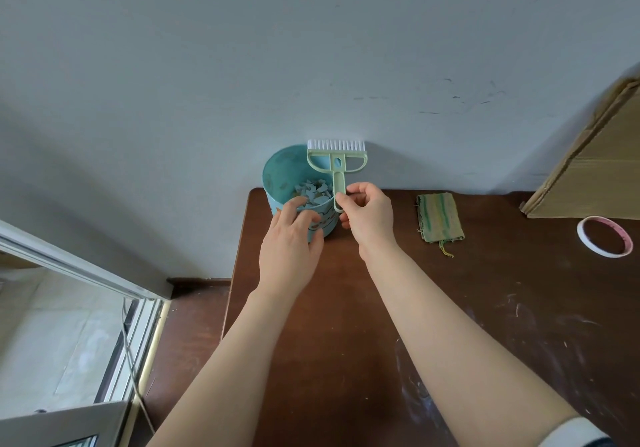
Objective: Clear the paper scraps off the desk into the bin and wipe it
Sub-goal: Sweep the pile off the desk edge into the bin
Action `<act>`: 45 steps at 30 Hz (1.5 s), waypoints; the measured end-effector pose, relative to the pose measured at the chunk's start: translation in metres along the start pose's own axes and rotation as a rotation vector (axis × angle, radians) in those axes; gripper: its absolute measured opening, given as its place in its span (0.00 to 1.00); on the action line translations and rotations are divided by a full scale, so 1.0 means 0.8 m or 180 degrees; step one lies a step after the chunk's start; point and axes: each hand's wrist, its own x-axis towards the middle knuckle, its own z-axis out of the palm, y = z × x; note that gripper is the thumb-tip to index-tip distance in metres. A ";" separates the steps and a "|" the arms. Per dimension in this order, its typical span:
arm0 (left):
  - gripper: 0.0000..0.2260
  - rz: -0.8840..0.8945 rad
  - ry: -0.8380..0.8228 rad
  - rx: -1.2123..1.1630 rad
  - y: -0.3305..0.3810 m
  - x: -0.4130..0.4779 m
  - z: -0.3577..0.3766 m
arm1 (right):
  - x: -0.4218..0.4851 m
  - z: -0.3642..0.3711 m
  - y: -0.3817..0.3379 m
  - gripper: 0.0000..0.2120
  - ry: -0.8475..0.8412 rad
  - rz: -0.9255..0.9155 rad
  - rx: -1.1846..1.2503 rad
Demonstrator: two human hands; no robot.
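A dark brown table (381, 308) fills the lower right half of the frame; pale scuff marks are seen on its right part. A teal bin (277, 176) stands at the table's far left corner, against the grey wall (311, 48). Pale blue paper scraps (313, 192) are seen inside the bin, in a heap at its bottom.

The right hand (369, 216) is closed on the handle of a light green brush (336, 166), pinched between thumb and fingers. The brush is held upright, white bristles uppermost, over the bin's right rim. The left hand (292, 242) is spread wide, palm down, fingers resting on or just over the bin's near rim; contact cannot be confirmed. Nothing is held in it.

A folded green-and-tan striped cloth (439, 218) lies flat on the table, right of centre, apart from both hands. 1 roll of tape (604, 237) lies near the right edge. A cardboard sheet (595, 159) leans at the upper right of the table.
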 end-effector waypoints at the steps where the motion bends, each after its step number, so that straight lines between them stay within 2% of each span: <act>1: 0.06 0.0001 0.0001 0.0006 0.000 0.000 0.000 | 0.000 0.000 0.000 0.06 -0.0011 0.0007 -0.0004; 9: 0.06 0.0061 0.0170 -0.0130 0.007 -0.002 -0.007 | -0.001 -0.002 -0.005 0.10 -0.0029 0.0110 -0.0002; 14: 0.06 0.0211 0.0294 -0.0323 0.021 -0.021 -0.011 | -0.021 -0.024 -0.004 0.06 0.0035 0.0158 -0.0015; 18: 0.07 0.0192 -0.0233 -0.0441 0.027 -0.056 -0.008 | -0.062 -0.057 0.012 0.05 -0.0132 0.0154 -0.0319; 24: 0.06 0.0222 -0.1064 -0.0432 0.032 -0.128 0.009 | -0.132 -0.110 0.054 0.05 -0.0789 0.0354 -0.1056; 32: 0.07 0.0166 -0.1933 -0.0170 0.042 -0.216 0.017 | -0.207 -0.158 0.103 0.04 -0.1858 0.0159 -0.2374; 38: 0.08 -0.0030 -0.2186 -0.0142 0.058 -0.276 0.022 | -0.249 -0.182 0.122 0.06 -0.2233 0.0161 -0.3099; 45: 0.07 -0.0206 -0.2134 -0.0109 0.066 -0.325 0.024 | -0.291 -0.192 0.138 0.10 -0.2369 0.0252 -0.3599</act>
